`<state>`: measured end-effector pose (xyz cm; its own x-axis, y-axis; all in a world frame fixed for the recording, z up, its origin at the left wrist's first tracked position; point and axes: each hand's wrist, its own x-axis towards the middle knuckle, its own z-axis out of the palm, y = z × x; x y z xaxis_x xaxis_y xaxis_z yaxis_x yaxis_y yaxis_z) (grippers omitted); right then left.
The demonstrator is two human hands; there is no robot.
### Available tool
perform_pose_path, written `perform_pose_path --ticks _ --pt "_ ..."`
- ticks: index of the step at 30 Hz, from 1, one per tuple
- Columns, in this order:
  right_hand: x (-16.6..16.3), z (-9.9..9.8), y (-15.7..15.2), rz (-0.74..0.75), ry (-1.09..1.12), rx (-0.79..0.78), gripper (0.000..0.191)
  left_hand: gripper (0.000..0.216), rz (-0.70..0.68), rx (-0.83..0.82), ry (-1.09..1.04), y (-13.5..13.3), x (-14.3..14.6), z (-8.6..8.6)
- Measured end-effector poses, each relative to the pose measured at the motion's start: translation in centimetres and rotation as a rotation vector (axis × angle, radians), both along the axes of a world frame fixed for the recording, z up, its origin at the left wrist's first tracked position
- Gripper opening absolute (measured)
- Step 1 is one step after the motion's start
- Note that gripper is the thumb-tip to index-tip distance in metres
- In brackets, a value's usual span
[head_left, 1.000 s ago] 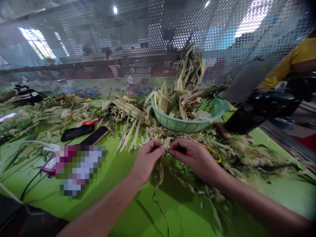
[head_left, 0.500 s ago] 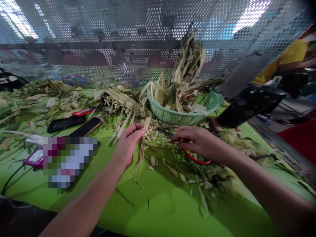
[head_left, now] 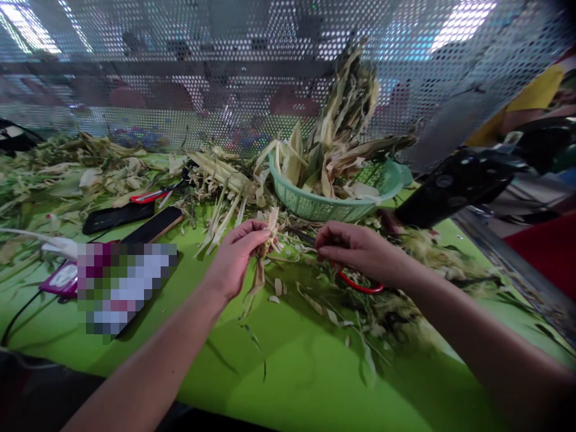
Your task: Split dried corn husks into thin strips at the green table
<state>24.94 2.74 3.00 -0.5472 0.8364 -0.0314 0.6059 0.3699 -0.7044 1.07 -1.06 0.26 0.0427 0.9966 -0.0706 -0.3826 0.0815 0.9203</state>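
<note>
The left hand [head_left: 236,258] gripped a small bundle of pale dry husk [head_left: 272,229] between thumb and fingers, a loose strip trailing below it toward the near side. To its right, the right hand [head_left: 351,246] was curled closed about red-handled scissors [head_left: 360,284], one loop showing under the palm. The bundle stood between the two hands, above the green counter [head_left: 252,384] and on the near side of a pale green basket [head_left: 321,208] heaped with dry husks [head_left: 330,150]. Husk scraps [head_left: 324,306] lay scattered near the right hand, with a tuft of pale fibres [head_left: 427,255] farther right. On the left lay a dark phone [head_left: 117,217] and a red cutter [head_left: 150,196], with piled leaves [head_left: 81,168] beyond.
</note>
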Motion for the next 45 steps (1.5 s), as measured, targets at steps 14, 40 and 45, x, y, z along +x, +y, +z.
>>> perform_pose_path --ticks 14,40,45 --pt "-0.5 0.3 -0.5 0.053 -0.257 0.176 0.013 0.010 -0.013 -0.022 -0.037 -0.1 0.1 0.1" --pt "-0.7 -0.9 0.0 0.083 -0.314 0.285 0.011 0.013 -0.028 -0.018 -0.055 0.0 0.1 0.1" --pt "-0.3 -0.4 0.3 -0.070 0.019 0.047 0.008 0.012 -0.029 -0.024 -0.080 0.0 0.1 0.2"
